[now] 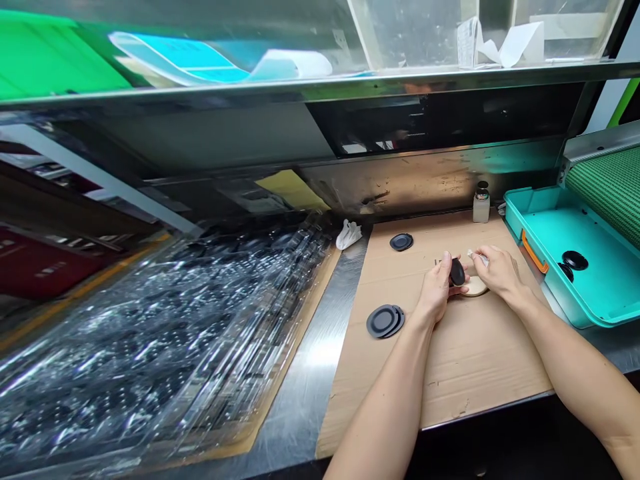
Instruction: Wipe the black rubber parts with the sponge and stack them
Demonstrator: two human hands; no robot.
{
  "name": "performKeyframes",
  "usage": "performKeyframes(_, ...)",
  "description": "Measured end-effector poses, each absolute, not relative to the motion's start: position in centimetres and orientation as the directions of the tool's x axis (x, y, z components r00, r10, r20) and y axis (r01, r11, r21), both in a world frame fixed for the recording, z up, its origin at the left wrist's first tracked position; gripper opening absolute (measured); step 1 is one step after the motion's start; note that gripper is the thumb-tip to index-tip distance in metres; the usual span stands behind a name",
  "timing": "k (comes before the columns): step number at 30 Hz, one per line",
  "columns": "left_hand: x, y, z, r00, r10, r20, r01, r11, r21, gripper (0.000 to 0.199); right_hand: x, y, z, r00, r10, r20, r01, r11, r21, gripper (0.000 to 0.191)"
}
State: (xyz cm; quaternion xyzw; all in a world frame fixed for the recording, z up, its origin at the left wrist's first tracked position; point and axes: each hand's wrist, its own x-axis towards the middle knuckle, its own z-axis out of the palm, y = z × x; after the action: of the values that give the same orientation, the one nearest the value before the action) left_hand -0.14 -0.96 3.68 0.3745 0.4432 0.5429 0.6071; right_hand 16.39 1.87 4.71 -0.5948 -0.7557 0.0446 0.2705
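Tilted up on edge, a black disc (457, 273) is gripped in my left hand (437, 288) over the cardboard sheet (480, 353). My right hand (500, 272) is closed just to the right, its fingers pinching a small white piece (477, 256) that may be cloth or tissue. Beneath and between both hands lies a round pale piece (475, 287), partly covered by fingers. Two stacked black discs (384, 321) rest left of my left forearm. Farther back sits another small stack of black discs (401, 242).
A teal tray (575, 310) with an orange latch holds black discs at the right. Behind my hands stands a small bottle (481, 203). Clear plastic trays (165, 333) with dark parts fill the left. White crumpled tissue (349, 235) lies by the cardboard; a metal shelf (320, 90) crosses above.
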Motion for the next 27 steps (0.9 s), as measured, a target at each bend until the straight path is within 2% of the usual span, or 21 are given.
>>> performKeyframes(2, -0.3, -1.0, 3.5, -0.084, 0.996, 0.004, -0.208, -0.021, 0.978, 0.074, 16.8, 2.2, 4.6, -0.089, 0.935, 0.342, 0.895, 0.226, -0.384, 0.026)
performKeyframes(4, -0.4, -1.1, 3.2, -0.166, 0.955, 0.247, 0.044, -0.243, 0.969, 0.082, 17.2, 2.6, 4.3, -0.034, 0.955, 0.293, 0.920, 0.145, -0.363, 0.027)
performKeyframes(7, -0.4, -1.4, 2.9, -0.118, 0.814, 0.569, 0.398, -0.486, 0.778, 0.092, 17.6, 2.9, 4.0, 0.019, 0.972, 0.233, 0.948, 0.056, -0.313, 0.030)
performKeyframes(9, -0.3, -1.7, 2.9, -0.084, 0.756, 0.649, 0.493, -0.534, 0.686, 0.097, 17.7, 3.0, 3.9, 0.024, 0.976, 0.217, 0.955, 0.041, -0.293, 0.029)
performKeyframes(14, -0.1, -1.9, 2.9, -0.098, 0.739, 0.666, 0.530, -0.528, 0.664, 0.107, 17.5, 2.8, 4.1, 0.029, 0.981, 0.191, 0.956, 0.028, -0.291, 0.028)
performKeyframes(22, -0.1, -1.7, 2.7, -0.098, 0.717, 0.690, 0.555, -0.536, 0.636, 0.101, 17.5, 2.9, 4.2, 0.016, 0.985, 0.171, 0.965, 0.029, -0.260, 0.031)
performKeyframes(24, -0.7, -1.2, 2.5, -0.122, 0.756, 0.643, 0.575, -0.474, 0.667, 0.088, 17.6, 3.0, 4.1, 0.018, 0.985, 0.174, 0.965, 0.029, -0.261, 0.030)
performKeyframes(27, -2.0, -0.1, 1.9, -0.249, 0.854, 0.456, 0.672, -0.187, 0.717, 0.047, 17.6, 3.0, 4.0, 0.022, 0.982, 0.186, 0.963, 0.029, -0.269, 0.029)
